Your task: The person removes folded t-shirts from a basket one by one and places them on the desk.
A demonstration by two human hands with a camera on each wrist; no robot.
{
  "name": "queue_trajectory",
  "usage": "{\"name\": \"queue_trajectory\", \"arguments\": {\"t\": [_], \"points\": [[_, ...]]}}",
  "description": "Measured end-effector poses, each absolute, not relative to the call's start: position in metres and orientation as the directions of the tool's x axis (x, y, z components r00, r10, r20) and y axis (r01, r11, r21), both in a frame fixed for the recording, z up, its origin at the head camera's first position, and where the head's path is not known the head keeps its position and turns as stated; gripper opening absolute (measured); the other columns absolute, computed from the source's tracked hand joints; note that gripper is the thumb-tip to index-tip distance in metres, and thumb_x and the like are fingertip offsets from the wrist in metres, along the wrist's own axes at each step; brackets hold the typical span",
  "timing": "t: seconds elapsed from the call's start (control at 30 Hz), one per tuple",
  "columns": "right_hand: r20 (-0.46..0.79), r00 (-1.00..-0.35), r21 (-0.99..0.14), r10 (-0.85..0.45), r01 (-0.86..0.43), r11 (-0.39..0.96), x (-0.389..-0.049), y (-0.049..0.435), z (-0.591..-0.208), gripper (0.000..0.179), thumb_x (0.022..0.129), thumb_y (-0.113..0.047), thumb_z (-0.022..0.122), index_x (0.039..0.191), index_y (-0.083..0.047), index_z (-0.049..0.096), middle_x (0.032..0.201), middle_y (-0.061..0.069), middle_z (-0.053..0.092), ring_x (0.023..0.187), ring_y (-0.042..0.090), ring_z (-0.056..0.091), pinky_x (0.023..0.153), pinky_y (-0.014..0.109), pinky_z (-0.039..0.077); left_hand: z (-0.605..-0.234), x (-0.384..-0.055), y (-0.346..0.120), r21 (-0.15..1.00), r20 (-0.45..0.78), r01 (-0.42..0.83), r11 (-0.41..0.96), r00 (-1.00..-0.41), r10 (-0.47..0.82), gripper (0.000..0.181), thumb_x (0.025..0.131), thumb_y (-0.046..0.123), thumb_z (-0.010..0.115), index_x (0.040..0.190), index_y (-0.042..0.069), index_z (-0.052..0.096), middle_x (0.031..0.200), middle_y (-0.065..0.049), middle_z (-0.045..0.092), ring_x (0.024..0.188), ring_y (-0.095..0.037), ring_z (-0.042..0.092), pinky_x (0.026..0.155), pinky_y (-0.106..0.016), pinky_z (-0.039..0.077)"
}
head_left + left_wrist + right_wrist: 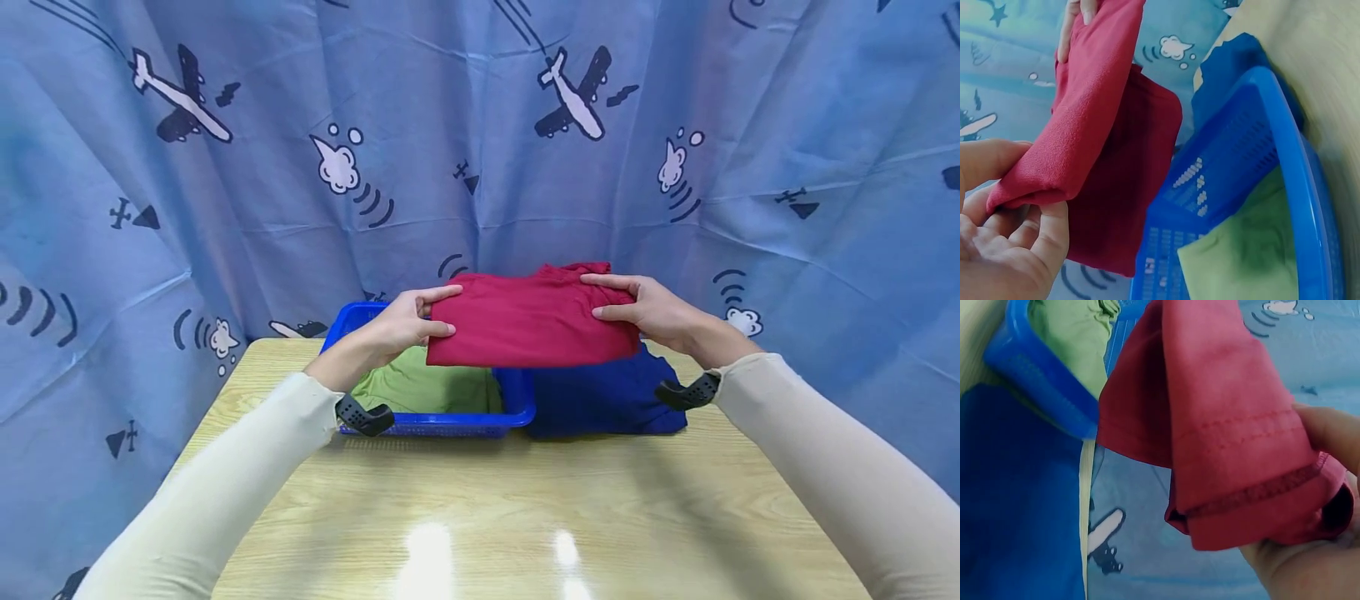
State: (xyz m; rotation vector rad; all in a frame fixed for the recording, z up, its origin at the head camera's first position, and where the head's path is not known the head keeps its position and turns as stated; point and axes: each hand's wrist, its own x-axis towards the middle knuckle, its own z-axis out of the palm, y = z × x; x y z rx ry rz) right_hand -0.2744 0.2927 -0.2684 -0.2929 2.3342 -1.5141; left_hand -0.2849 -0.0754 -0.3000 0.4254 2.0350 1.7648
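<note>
Red garment's fold: the folded red garment (525, 323) is gripped only at its two ends, so a slack pinch or uneven pull could let its layers slide apart or its middle sag.
Loose flap: this lower layer (1125, 194) hangs free beneath the fold; it might crease or snag if lowered against the rim of the blue plastic basket (450, 420).
Ruffled top edge: at the garment's 1 o'clock it sticks up (576, 270), probably from layers not lined up, and could end as a crooked fold.
Left hand: pinches the garment's 9 o'clock end (401, 325); the cloth stretches away toward 3 o'clock.
Right hand: grips the opposite end (662, 312); the cloth runs toward 9 o'clock.
Red garment's place: in the air above the table (487, 508), between both hands.
Basket: toward 8 o'clock from the garment, holding a green garment (431, 383).
Navy garment: on the table (600, 400), toward 5 o'clock.
</note>
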Motion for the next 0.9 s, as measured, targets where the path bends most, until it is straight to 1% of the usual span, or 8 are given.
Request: {"name": "queue_trajectory", "arguments": {"t": [0.27, 0.4, 0.5, 0.57, 0.7, 0.8, 0.9], "points": [[-0.179, -0.928, -0.89, -0.328, 0.01, 0.456, -0.273, 0.323, -0.276, 0.073, 0.099, -0.015, 0.065, 0.161, -0.018, 0.027, 0.162, 0.016, 0.029, 0.108, 0.0, 0.06, 0.089, 0.019, 0.056, -0.307, -0.284, -0.042, 0.99, -0.1, -0.036, 0.138, -0.865, 0.492, 0.072, 0.093, -0.011, 0.06, 0.157, 0.016, 0.039, 0.141, -0.021, 0.058, 0.111, -0.02, 0.064, 0.084, -0.028, 0.06], [-0.182, -0.933, -0.875, -0.309, 0.01, 0.484, -0.272, 0.336, -0.277, 0.074, 0.098, -0.016, 0.065, 0.161, -0.016, 0.027, 0.159, 0.019, 0.032, 0.106, 0.001, 0.061, 0.088, 0.021, 0.057, -0.312, -0.282, -0.028, 0.99, -0.091, -0.027, 0.135, -0.865, 0.493, 0.073, 0.092, -0.012, 0.06, 0.156, 0.015, 0.04, 0.141, -0.022, 0.058, 0.111, -0.02, 0.064, 0.089, -0.032, 0.06], [-0.195, -0.937, -0.863, -0.288, 0.025, 0.504, -0.27, 0.346, -0.277, 0.075, 0.098, -0.018, 0.066, 0.162, -0.016, 0.026, 0.154, 0.017, 0.036, 0.103, 0.002, 0.063, 0.086, 0.023, 0.058, -0.315, -0.279, -0.017, 0.991, -0.082, -0.019, 0.13, -0.861, 0.502, 0.074, 0.091, -0.013, 0.06, 0.157, 0.015, 0.039, 0.142, -0.022, 0.058, 0.11, -0.02, 0.065, 0.093, -0.037, 0.059], [-0.202, -0.939, -0.856, -0.279, 0.03, 0.516, -0.268, 0.353, -0.278, 0.075, 0.099, -0.018, 0.066, 0.162, -0.015, 0.025, 0.149, 0.014, 0.04, 0.102, 0.003, 0.064, 0.086, 0.024, 0.059, -0.315, -0.277, -0.01, 0.993, -0.079, -0.02, 0.119, -0.856, 0.511, 0.074, 0.091, -0.013, 0.06, 0.157, 0.015, 0.039, 0.142, -0.022, 0.058, 0.11, -0.021, 0.065, 0.094, -0.038, 0.059], [-0.209, -0.944, -0.848, -0.256, 0.045, 0.527, -0.266, 0.366, -0.278, 0.075, 0.098, -0.019, 0.066, 0.161, -0.015, 0.026, 0.133, -0.001, 0.051, 0.101, 0.005, 0.065, 0.084, 0.025, 0.059, -0.315, -0.275, 0.002, 0.994, -0.07, -0.017, 0.104, -0.85, 0.522, 0.075, 0.091, -0.014, 0.059, 0.157, 0.015, 0.039, 0.142, -0.021, 0.058, 0.113, -0.023, 0.065, 0.095, -0.039, 0.059], [-0.225, -0.946, -0.847, -0.234, 0.072, 0.527, -0.264, 0.376, -0.279, 0.075, 0.098, -0.019, 0.067, 0.161, -0.016, 0.027, 0.121, -0.009, 0.056, 0.099, 0.007, 0.066, 0.084, 0.027, 0.06, -0.317, -0.273, 0.011, 0.994, -0.078, -0.024, 0.11, -0.848, 0.525, 0.075, 0.091, -0.013, 0.06, 0.157, 0.015, 0.039, 0.142, -0.022, 0.058, 0.112, -0.023, 0.065, 0.094, -0.038, 0.059], [-0.233, -0.947, -0.848, -0.223, 0.085, 0.524, -0.262, 0.386, -0.281, 0.074, 0.098, -0.017, 0.067, 0.161, -0.017, 0.029, 0.114, -0.013, 0.061, 0.097, 0.009, 0.068, 0.083, 0.028, 0.061, -0.319, -0.271, 0.02, 0.993, -0.088, -0.036, 0.109, -0.844, 0.529, 0.074, 0.091, -0.013, 0.06, 0.157, 0.014, 0.039, 0.14, -0.023, 0.059, 0.109, -0.021, 0.065, 0.094, -0.038, 0.059]]}}
